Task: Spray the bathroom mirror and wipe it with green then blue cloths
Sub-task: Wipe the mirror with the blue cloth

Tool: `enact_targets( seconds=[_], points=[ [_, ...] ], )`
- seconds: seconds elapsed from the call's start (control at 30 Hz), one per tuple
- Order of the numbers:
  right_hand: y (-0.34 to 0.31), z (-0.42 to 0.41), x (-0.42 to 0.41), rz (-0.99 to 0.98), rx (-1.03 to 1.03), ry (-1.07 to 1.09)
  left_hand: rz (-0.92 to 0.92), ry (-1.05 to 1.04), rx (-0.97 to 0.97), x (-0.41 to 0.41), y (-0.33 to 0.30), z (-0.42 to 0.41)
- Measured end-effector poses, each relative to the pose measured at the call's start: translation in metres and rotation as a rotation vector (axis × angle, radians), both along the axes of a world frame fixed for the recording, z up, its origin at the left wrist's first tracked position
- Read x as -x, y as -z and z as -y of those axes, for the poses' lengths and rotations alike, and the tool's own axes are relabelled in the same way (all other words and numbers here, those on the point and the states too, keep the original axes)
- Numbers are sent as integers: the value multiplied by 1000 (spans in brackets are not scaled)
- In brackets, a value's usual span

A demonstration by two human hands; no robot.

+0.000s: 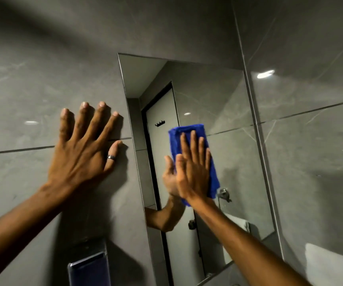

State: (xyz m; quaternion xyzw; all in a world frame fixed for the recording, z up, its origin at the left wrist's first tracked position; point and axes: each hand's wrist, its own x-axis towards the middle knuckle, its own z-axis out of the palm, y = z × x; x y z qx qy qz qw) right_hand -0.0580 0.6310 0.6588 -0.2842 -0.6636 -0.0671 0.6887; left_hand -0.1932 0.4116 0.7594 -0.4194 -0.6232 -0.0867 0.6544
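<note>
The tall rectangular bathroom mirror (218, 96) hangs on a grey tiled wall. A folded blue cloth (187, 131) lies flat against the glass near the mirror's middle. My right hand (195, 168) presses on it with fingers straight and pointing up, and its reflection shows just left of it. My left hand (85, 149), with a ring on the thumb, rests flat and spread on the wall tile to the left of the mirror, holding nothing. No green cloth or spray bottle is in view.
A dark rectangular fixture (89, 269) sits on the wall below my left arm. A white object (331, 265) is at the lower right. The mirror reflects a door with hooks and a wall fitting.
</note>
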Motion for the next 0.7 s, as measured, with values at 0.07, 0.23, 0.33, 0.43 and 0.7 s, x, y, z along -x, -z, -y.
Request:
enact_targets(
  seconds=[0.07, 0.23, 0.33, 0.43, 0.7],
  points=[
    [-29, 36, 23, 48, -30, -66, 18, 4, -22, -3, -1, 0],
    [-117, 86, 42, 146, -170, -181, 83, 32, -71, -5, 2, 2],
    [-163, 74, 35, 186, -206, -183, 77, 27, -77, -6, 2, 2],
    [-195, 43, 17, 176, -186, -135, 59, 17, -83, -7, 2, 2],
    [-220, -100, -70, -78, 115, -177, 39, -5, -101, -9, 3, 0]
  ],
)
